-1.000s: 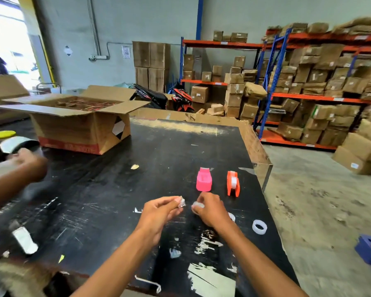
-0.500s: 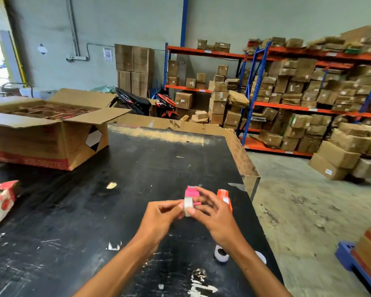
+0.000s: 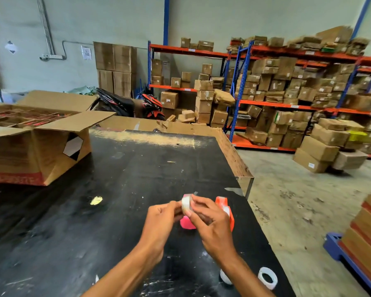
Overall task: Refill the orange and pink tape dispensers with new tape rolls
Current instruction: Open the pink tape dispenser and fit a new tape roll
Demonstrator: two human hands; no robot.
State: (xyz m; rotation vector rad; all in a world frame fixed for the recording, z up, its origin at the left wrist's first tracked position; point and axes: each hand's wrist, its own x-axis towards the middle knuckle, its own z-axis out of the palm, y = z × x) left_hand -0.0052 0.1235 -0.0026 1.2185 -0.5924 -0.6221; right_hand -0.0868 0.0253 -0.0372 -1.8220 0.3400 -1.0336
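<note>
While both hands pinch a tape roll above the pink dispenser, left hand and right hand touch; orange dispenser just right.

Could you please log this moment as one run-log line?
both hands: left hand, right hand | holding: tape roll | pink dispenser, orange dispenser: on table

Matte black worktop (white scuffs), pink plastic tape dispenser, orange plastic tape dispenser, whitish clear tape roll, brown cardboard box with red band.
</note>
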